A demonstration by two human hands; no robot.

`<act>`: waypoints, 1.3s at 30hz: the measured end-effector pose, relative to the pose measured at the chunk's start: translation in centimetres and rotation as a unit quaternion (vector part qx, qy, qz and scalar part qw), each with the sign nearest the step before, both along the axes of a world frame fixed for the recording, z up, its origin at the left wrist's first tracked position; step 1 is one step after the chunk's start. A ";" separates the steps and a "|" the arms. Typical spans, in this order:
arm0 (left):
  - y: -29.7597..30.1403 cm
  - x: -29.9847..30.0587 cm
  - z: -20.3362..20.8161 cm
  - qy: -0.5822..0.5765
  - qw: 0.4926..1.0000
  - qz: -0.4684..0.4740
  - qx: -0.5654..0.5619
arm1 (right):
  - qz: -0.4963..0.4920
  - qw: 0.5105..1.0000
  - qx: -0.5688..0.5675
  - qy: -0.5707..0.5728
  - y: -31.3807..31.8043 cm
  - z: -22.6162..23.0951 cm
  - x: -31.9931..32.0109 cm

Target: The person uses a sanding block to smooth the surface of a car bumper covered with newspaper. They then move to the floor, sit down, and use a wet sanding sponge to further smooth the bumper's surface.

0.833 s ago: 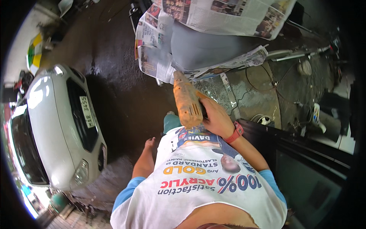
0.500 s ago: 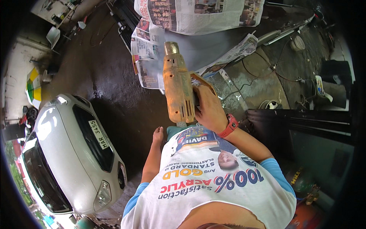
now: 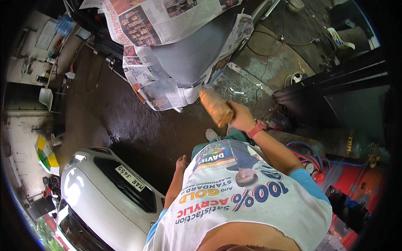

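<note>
My right hand [image 3: 243, 117] is closed round the handle of a worn yellow-orange heat gun [image 3: 216, 108], blurred by motion. Its nozzle end points up and to the left, toward the lower edge of a smooth grey curved panel [image 3: 188, 52]. Printed newspaper sheets [image 3: 144, 25] cover the panel's far side, and more newspaper [image 3: 161, 94] hangs along its near and side edges. Down at my left side hangs my left hand [image 3: 181, 162], away from the panel; it is small in view and its fingers are not clear.
A white car [image 3: 100, 196] stands close on my left. Dark wet floor [image 3: 113, 121] lies between it and the panel. On the right are a dark metal frame [image 3: 331, 83], a hose [image 3: 276, 54] on the concrete, and red and blue hoses [image 3: 314, 154] beside gas cylinders [image 3: 360, 188].
The heat gun in my right hand has swung down and right, away from in front of the panel, and its nozzle has tilted left. My view has turned, so the panel sits further left.
</note>
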State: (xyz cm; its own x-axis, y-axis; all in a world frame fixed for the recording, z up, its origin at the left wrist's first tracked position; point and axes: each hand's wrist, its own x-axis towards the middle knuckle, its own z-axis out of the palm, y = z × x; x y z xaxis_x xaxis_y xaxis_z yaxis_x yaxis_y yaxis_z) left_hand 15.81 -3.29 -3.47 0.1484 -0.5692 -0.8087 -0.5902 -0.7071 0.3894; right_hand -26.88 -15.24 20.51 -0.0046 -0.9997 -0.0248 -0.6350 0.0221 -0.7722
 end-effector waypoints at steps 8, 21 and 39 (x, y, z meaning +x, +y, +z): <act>-2.0 1.0 0.8 -0.014 0.998 0.055 0.026 | -0.123 0.971 -0.205 0.011 -0.9 4.3 -2.2; -8.1 -4.6 2.1 -0.017 0.999 -0.037 -0.003 | -0.046 0.964 -0.208 -0.160 -4.4 10.1 -4.9; -27.1 -36.2 4.4 -0.083 0.971 -0.225 -0.004 | -0.244 0.768 0.004 -0.593 -9.7 3.8 -39.9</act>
